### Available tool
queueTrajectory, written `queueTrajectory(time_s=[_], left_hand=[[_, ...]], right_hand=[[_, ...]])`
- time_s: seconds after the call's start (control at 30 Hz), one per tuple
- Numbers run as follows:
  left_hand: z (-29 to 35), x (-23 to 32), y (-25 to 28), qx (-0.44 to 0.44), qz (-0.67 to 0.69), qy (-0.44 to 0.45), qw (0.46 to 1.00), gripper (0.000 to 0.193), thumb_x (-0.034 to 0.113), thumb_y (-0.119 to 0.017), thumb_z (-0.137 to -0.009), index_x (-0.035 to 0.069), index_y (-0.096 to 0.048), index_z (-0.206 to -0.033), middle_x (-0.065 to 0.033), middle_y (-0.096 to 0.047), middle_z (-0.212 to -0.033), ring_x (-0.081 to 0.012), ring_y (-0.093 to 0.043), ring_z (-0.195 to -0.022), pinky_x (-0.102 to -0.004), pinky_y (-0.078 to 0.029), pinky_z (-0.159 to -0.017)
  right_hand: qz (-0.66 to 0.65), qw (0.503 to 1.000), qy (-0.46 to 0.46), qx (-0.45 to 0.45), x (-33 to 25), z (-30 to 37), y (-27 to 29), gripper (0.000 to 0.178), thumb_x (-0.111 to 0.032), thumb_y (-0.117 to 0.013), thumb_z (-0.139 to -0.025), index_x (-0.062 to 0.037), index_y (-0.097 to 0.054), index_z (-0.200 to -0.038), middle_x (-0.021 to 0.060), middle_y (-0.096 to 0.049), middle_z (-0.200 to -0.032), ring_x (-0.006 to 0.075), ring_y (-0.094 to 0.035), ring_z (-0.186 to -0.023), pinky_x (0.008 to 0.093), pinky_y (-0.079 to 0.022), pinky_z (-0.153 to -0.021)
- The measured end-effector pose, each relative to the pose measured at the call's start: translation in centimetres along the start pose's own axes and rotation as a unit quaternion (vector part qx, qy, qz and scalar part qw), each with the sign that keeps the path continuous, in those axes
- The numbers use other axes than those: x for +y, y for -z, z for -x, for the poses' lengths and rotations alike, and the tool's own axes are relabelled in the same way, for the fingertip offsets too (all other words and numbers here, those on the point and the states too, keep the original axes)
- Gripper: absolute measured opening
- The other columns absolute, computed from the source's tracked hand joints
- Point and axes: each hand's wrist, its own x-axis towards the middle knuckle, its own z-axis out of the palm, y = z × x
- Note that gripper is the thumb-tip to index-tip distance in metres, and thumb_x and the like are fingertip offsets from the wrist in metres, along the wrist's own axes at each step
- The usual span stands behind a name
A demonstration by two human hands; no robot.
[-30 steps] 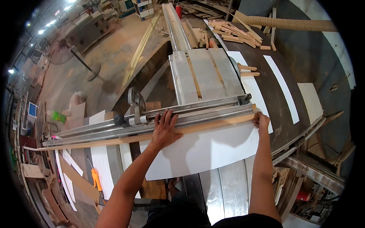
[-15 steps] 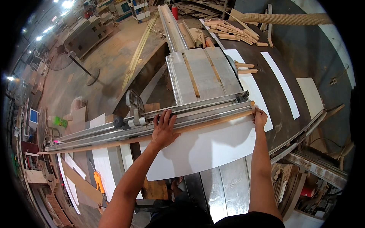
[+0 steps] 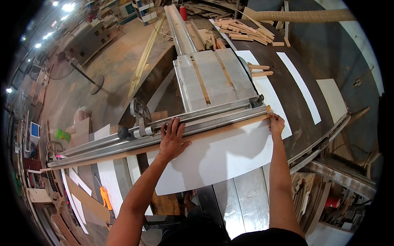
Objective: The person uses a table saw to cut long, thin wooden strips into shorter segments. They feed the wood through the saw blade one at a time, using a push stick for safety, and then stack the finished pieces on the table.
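A long, narrow wooden strip (image 3: 221, 129) lies along the near side of the metal crosscut fence (image 3: 197, 130). My left hand (image 3: 171, 141) rests over the fence and strip, its fingers spread on the metal and its thumb pointing right beside the wood. At the strip's right end, my right hand (image 3: 276, 124) is closed with fingertips pinching the wood. Under the strip spreads a large white sheet (image 3: 217, 162). Beyond the fence is the sliding metal saw table (image 3: 205, 78) with two slots. The saw blade itself is hard to make out behind its right edge.
Several short wooden pieces (image 3: 250, 32) are piled at the far right of the dark tabletop (image 3: 283, 82). A white strip (image 3: 301, 86) lies there too. A clamp handle (image 3: 140, 111) rises from the fence. An orange-handled tool (image 3: 105, 197) lies at lower left; a fan (image 3: 61, 65) stands farther off.
The whole view has shifted slightly to the left. Both hands keep their places on the strip and fence.
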Motion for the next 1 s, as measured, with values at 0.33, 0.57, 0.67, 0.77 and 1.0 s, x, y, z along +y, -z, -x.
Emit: queueTrajectory(time_s=[0.33,0.57,0.67,0.77,1.0], left_hand=[[-0.3,-0.1,-0.8,-0.001,-0.02,-0.011,1.0,0.082,0.044,-0.084,-0.076,0.005,-0.05,-0.14,-0.0167,-0.031,-0.159,-0.0339,-0.026,-0.15,-0.0579,-0.02,-0.118],[0.0,-0.3,-0.7,0.009,-0.001,-0.019,1.0,0.083,0.04,-0.084,-0.075,0.005,-0.048,-0.141,-0.0184,-0.032,-0.158,-0.0361,-0.027,-0.149,-0.0577,-0.017,-0.118],[0.2,-0.5,-0.7,0.012,0.002,-0.015,1.0,0.082,0.039,-0.084,-0.075,0.005,-0.048,-0.141,-0.0188,-0.032,-0.158,-0.0364,-0.027,-0.149,-0.0578,-0.017,-0.118],[0.3,-0.5,-0.8,0.005,-0.002,-0.014,1.0,0.083,0.039,-0.084,-0.074,0.004,-0.048,-0.141,-0.0188,-0.032,-0.158,-0.036,-0.026,-0.149,-0.0578,-0.017,-0.118],[0.1,-0.2,-0.7,0.026,0.031,-0.004,0.999,0.086,0.045,-0.083,-0.075,0.004,-0.048,-0.142,-0.017,-0.035,-0.154,-0.0348,-0.029,-0.147,-0.0567,-0.019,-0.117]], right_hand=[[0.022,0.992,0.015,0.125,3.2,3.3,-3.4,0.058,-0.038,-0.075,-0.09,0.0063,-0.065,-0.125,0.0161,-0.073,-0.082,0.0212,-0.067,-0.056,0.0351,-0.053,-0.051],[-0.073,0.993,-0.018,0.095,-3.5,11.8,-8.3,0.042,-0.029,-0.069,-0.094,0.0057,-0.067,-0.117,0.0118,-0.067,-0.074,0.0176,-0.06,-0.047,0.0311,-0.046,-0.039],[0.006,0.994,-0.016,0.106,-5.0,12.4,-8.6,0.035,-0.027,-0.068,-0.091,0.0037,-0.07,-0.108,0.0185,-0.072,-0.085,0.0317,-0.068,-0.07,0.0408,-0.053,-0.063],[0.026,0.993,-0.037,0.112,-5.6,12.4,-8.9,0.031,-0.026,-0.067,-0.09,0.0023,-0.072,-0.102,0.0217,-0.074,-0.089,0.0391,-0.072,-0.08,0.0469,-0.056,-0.074],[0.043,0.995,-0.039,0.087,-5.4,11.9,-8.5,0.032,-0.028,-0.067,-0.09,0.0028,-0.072,-0.097,0.0234,-0.074,-0.084,0.0422,-0.072,-0.079,0.0491,-0.057,-0.073]])
